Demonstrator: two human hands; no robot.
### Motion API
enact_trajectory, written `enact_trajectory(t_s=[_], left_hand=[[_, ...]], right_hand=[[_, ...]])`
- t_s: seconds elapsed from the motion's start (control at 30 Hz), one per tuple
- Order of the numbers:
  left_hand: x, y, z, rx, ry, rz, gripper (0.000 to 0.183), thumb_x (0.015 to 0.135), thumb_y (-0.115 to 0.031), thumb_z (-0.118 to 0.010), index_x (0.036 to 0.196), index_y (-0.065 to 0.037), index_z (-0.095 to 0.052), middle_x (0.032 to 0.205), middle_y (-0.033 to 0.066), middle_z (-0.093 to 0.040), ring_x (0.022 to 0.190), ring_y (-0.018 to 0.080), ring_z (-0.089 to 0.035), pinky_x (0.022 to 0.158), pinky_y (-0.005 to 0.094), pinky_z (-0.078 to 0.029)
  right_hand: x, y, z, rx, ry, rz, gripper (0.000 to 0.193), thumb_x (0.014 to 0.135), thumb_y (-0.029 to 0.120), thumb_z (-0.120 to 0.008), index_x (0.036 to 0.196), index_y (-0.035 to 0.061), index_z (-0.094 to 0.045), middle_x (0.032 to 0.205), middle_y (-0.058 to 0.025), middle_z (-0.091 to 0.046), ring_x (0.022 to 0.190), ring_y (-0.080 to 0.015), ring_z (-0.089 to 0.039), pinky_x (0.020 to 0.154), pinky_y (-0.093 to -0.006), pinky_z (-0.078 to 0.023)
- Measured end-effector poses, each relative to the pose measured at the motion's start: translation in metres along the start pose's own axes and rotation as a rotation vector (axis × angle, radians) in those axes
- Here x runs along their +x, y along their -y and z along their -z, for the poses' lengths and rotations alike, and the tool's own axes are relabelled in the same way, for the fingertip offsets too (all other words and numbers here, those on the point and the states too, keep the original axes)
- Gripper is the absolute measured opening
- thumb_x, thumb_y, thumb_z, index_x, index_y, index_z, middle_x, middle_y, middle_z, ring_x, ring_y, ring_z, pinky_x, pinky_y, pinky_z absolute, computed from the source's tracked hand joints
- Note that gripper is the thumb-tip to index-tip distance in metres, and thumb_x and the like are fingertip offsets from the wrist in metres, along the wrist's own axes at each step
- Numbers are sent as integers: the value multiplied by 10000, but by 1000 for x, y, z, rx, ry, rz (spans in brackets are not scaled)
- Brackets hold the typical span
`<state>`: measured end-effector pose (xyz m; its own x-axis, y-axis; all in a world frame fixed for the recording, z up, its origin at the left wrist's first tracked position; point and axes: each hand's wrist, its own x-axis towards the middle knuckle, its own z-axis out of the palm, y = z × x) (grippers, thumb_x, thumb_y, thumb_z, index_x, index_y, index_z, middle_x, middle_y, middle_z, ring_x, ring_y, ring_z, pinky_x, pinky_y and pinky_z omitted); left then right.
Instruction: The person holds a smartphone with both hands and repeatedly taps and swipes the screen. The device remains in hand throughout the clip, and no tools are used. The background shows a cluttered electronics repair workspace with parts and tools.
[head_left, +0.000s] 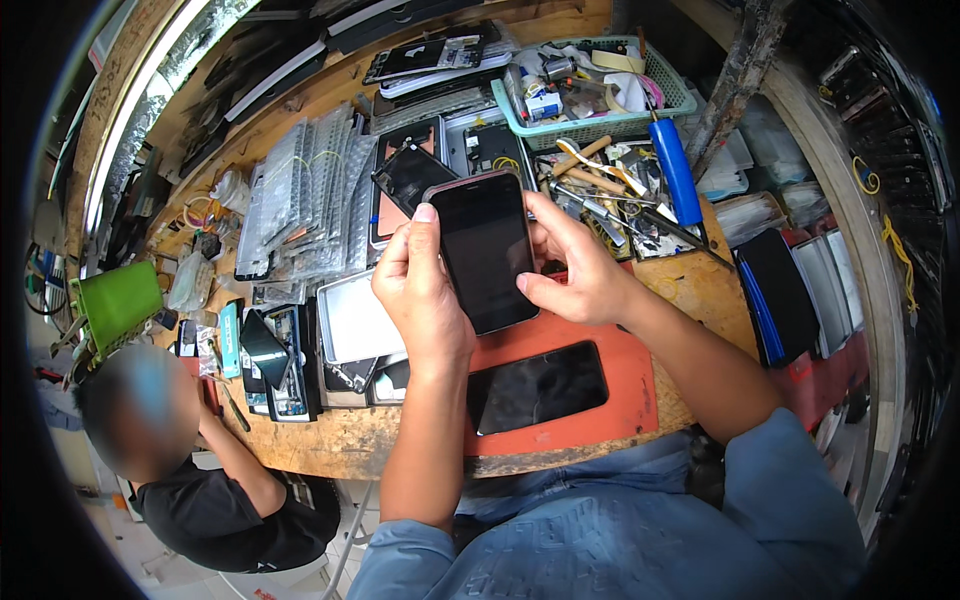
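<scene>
A dark-screened smartphone [487, 250] is held upright between my two hands above the bench. My left hand [425, 285] grips its left edge, with the thumb along the upper side. On the right edge, my right hand [580, 260] closes round it, its thumb resting at the lower part of the screen. The phone's back and the fingers behind it are hidden. Below lies an orange-red mat [628, 390], and on it a second black phone or glass panel [540, 387] lies flat, apart from both hands.
Stacks of bubble-wrapped flat parts [305, 190] stand at the left. A green basket [585, 125] of supplies sits at the back, before it hand tools [600, 190] and a blue cylinder [676, 172]. Opened devices [285, 360] lie near a seated person [220, 490] at left.
</scene>
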<state>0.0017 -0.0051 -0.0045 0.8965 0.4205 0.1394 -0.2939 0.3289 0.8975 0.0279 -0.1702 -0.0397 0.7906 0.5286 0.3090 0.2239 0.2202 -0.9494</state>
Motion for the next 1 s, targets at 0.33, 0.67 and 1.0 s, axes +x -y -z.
enact_trajectory(t_s=[0.33, 0.67, 1.0], left_hand=[[0, 2, 3, -14, 29, -13, 235, 1034, -195, -588, 1010, 10, -700, 964, 78, -722, 812, 106, -681, 721, 241, -571], [-2, -6, -7, -35, -27, 7, 225, 1022, -171, -630, 867, -18, -686, 830, -12, -648, 730, 31, -543, 659, 196, -452], [-8, -10, -8, -42, -49, 19, 239, 1024, -169, -626, 827, -40, -666, 785, -44, -606, 688, 12, -488, 621, 185, -403]], right_hand=[[1, 0, 2, 19, 14, -2, 735, 870, -28, -569, 1542, 22, -275, 1075, -71, -654, 909, -100, -596, 766, -267, -487], [3, 6, -2, 109, -22, -29, 655, 929, 15, -552, 1533, 7, -296, 1058, -67, -631, 908, -100, -573, 816, -273, -482], [-5, 8, -6, -14, 64, -52, 910, 842, -82, -618, 1585, -13, -97, 1261, -132, -593, 1095, -173, -598, 954, -341, -486]])
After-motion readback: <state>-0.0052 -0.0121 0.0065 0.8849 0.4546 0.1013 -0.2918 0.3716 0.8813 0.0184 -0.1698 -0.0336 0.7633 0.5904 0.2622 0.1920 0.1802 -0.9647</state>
